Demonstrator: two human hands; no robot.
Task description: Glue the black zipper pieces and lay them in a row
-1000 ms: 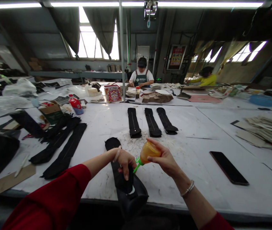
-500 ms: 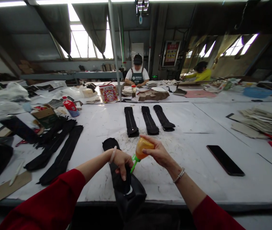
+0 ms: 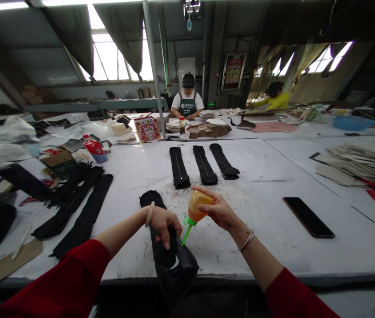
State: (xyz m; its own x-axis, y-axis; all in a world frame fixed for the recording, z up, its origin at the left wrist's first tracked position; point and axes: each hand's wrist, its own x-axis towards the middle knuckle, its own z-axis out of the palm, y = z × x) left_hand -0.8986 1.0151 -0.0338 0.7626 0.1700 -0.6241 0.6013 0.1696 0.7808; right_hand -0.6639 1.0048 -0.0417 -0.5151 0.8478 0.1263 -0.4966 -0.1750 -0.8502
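My right hand (image 3: 222, 212) grips an orange squeeze bottle (image 3: 196, 206) tipped downward, its green nozzle (image 3: 185, 232) pointing at a long black fabric piece (image 3: 166, 254) that hangs over the table's near edge. My left hand (image 3: 163, 223) pinches a fold of that piece, fingers closed on it just left of the nozzle tip. The far end of the piece (image 3: 149, 198) lies flat on the white table (image 3: 267, 251).
Three black zippered pieces (image 3: 203, 165) lie in a row beyond my hands. More black strips (image 3: 78, 207) sit at left, near a cardboard box (image 3: 58, 161) and a red bottle (image 3: 94, 148). A dark phone (image 3: 308, 217) lies right. Two people work at the far side.
My head has shifted a little, so the scene sits slightly lower-left. The bottle has moved a bit left and toward the fabric; both hands keep their hold.
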